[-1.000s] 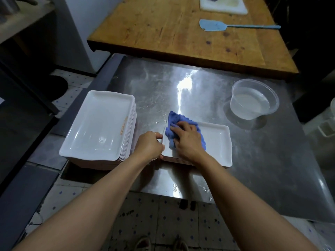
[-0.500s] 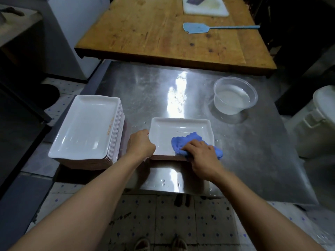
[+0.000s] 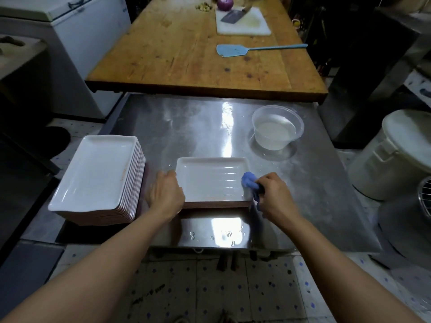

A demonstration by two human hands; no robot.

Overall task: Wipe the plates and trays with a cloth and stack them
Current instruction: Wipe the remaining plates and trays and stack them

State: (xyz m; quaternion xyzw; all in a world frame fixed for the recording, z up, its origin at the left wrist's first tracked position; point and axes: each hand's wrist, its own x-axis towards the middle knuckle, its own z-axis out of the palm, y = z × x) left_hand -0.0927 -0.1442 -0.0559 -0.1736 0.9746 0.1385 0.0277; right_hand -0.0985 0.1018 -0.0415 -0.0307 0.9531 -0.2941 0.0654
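A white rectangular tray (image 3: 210, 180) lies on top of a low pile of trays on the steel table (image 3: 186, 127). My left hand (image 3: 166, 194) grips its left edge. My right hand (image 3: 276, 197) holds a crumpled blue cloth (image 3: 249, 183) at the tray's right edge. To the left stands a taller stack of several white trays (image 3: 98, 173), its top one bare.
A clear plastic bowl of water (image 3: 276, 129) sits at the table's back right. Beyond lies a wooden table (image 3: 186, 54) with a blue spatula (image 3: 233, 51) and a white cutting board (image 3: 242, 22). A white lidded bucket (image 3: 394, 157) stands right of the table. Water drops dot the front edge.
My right hand has drawn the cloth from the tray's left side across its front to the right edge. My left hand has stayed on the left edge.
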